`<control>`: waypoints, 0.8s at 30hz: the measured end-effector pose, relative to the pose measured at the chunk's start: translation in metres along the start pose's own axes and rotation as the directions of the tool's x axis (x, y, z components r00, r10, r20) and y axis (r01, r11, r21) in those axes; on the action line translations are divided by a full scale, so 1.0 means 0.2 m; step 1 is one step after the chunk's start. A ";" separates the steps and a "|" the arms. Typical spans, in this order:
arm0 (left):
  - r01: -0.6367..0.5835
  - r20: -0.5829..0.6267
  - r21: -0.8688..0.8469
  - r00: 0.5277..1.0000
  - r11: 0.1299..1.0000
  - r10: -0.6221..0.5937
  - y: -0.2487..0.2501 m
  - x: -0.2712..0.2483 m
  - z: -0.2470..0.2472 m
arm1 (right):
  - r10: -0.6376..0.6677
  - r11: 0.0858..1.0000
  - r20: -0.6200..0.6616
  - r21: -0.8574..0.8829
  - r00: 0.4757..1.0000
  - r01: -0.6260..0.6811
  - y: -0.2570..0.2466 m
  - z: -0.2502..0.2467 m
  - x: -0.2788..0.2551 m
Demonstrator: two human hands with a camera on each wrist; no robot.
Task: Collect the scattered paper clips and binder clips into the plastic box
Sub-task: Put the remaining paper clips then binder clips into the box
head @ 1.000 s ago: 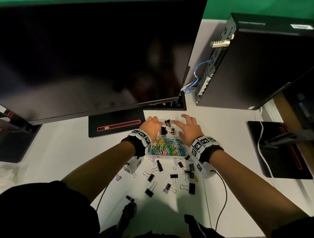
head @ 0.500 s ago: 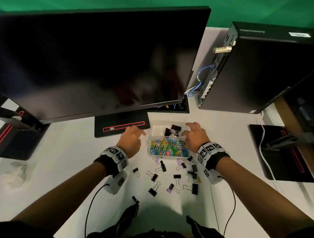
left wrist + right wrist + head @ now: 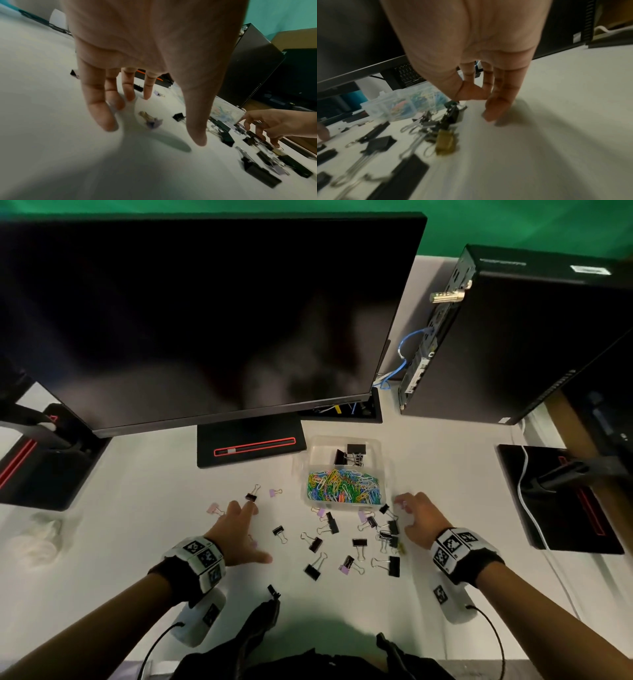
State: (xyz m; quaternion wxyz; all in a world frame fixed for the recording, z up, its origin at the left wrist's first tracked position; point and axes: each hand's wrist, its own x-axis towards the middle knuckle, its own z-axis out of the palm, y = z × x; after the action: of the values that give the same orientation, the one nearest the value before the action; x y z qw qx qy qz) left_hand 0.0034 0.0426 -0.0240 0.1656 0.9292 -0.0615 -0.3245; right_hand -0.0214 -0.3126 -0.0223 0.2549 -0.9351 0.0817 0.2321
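Note:
The clear plastic box (image 3: 383, 470) stands on the white table; coloured paper clips (image 3: 344, 486) fill its near compartment and black binder clips (image 3: 351, 455) lie in the far one. Several black, purple and pink binder clips (image 3: 359, 542) are scattered in front of it. My left hand (image 3: 253, 534) hovers open to the left of them, fingers spread, over a small purple clip (image 3: 151, 121). My right hand (image 3: 406, 515) is at the right edge of the pile, holding nothing. Its fingertips (image 3: 489, 116) touch the table beside a black clip (image 3: 452, 109) and a gold clip (image 3: 445, 143).
A large dark monitor (image 3: 205, 320) on its base (image 3: 250, 445) stands behind the box. A black computer tower (image 3: 513, 337) is at the back right. Black stands sit at the far left (image 3: 41, 474) and right (image 3: 555, 501). Crumpled clear plastic (image 3: 37, 539) lies at the left.
Both hands have drawn back from the box toward me, the left swinging out to the left. Black binder clips now lie in the far compartment.

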 end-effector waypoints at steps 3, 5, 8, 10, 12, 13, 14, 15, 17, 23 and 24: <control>-0.070 0.012 -0.018 0.997 0.997 0.070 0.04 -0.02 0.04 | -0.011 0.998 0.006 0.055 1.000 0.010 -0.04 0.06 -0.04; -0.124 0.016 -0.012 0.992 0.992 0.124 0.09 -0.02 0.08 | -0.025 0.996 0.026 0.082 0.999 0.023 -0.07 0.12 -0.05; -0.191 0.043 -0.001 0.981 0.982 0.191 0.18 -0.01 0.13 | -0.065 0.995 0.051 0.085 0.997 0.061 -0.11 0.19 -0.08; -0.228 0.069 0.011 0.972 0.974 0.226 0.24 0.01 0.16 | -0.103 0.989 0.063 0.112 0.993 0.095 -0.14 0.22 -0.10; -0.272 0.105 0.041 0.958 0.961 0.267 0.29 0.02 0.17 | -0.144 0.984 0.071 0.117 0.987 0.136 -0.16 0.23 -0.11; -0.295 0.123 0.053 0.950 0.954 0.287 0.30 0.02 0.17 | -0.157 0.982 0.081 0.121 0.984 0.146 -0.17 0.22 -0.12; -0.307 0.130 0.051 0.946 0.950 0.299 0.31 0.03 0.16 | -0.164 0.980 0.092 0.126 0.982 0.152 -0.16 0.22 -0.12; -0.304 0.116 0.040 0.947 0.952 0.298 0.30 0.03 0.13 | -0.167 0.980 0.099 0.130 0.981 0.153 -0.15 0.20 -0.13; -0.253 0.020 0.024 0.967 0.967 0.252 0.25 0.04 0.05 | -0.159 0.980 0.093 0.132 0.983 0.146 -0.08 0.17 -0.14; 0.075 -0.203 0.132 0.978 0.988 -0.047 -0.07 0.10 -0.19 | 0.041 0.998 -0.081 0.059 0.996 -0.036 0.09 0.03 -0.10; 0.111 -0.191 0.143 0.978 0.983 -0.083 -0.10 0.10 -0.19 | 0.048 0.998 -0.100 0.033 0.994 -0.045 0.09 0.01 -0.08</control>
State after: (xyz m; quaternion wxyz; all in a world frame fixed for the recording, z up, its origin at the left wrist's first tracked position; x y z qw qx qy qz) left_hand 0.0425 0.0673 -0.0149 0.0826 0.9672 -0.0252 -0.2391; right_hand -0.0418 -0.3267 -0.0235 0.2594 -0.9395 0.1196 0.1891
